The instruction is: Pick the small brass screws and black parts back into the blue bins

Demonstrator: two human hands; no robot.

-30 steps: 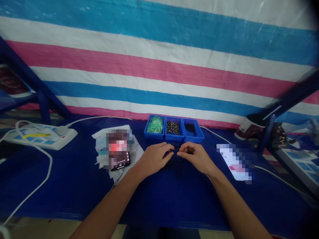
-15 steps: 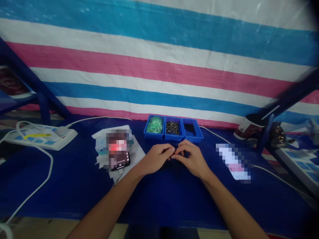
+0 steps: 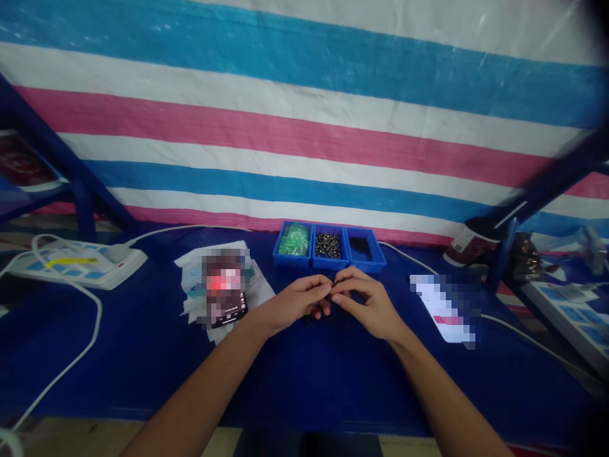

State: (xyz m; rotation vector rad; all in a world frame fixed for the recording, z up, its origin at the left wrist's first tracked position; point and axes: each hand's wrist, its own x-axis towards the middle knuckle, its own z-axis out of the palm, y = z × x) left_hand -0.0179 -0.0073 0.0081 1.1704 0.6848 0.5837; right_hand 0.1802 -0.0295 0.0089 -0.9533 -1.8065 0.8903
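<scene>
My left hand (image 3: 301, 301) and my right hand (image 3: 365, 302) meet fingertip to fingertip above the blue table, both closed in a pinch. Whatever lies between the fingertips is too small and dark to make out. Below them, some small dark pieces (image 3: 328, 322) lie on the table, hard to tell against the blue. Just beyond the hands stand three joined blue bins: the left bin (image 3: 291, 261) holds green translucent pieces (image 3: 295, 241), the middle one small metallic parts (image 3: 328, 245), and the right one small black parts (image 3: 360, 246).
Left of my hands, a lit phone (image 3: 229, 315) lies on crumpled white packaging (image 3: 190, 261). Another lit phone (image 3: 445, 317) is on the right. A white power strip (image 3: 126, 266) with cables sits far left; a dark cup (image 3: 469, 242) stands back right. A striped sheet (image 3: 304, 120) hangs behind.
My hands stay together at nearly the same place. The left hand's lower fingers now show beneath its thumb, and the right fingers have shifted slightly. The view has moved a little.
</scene>
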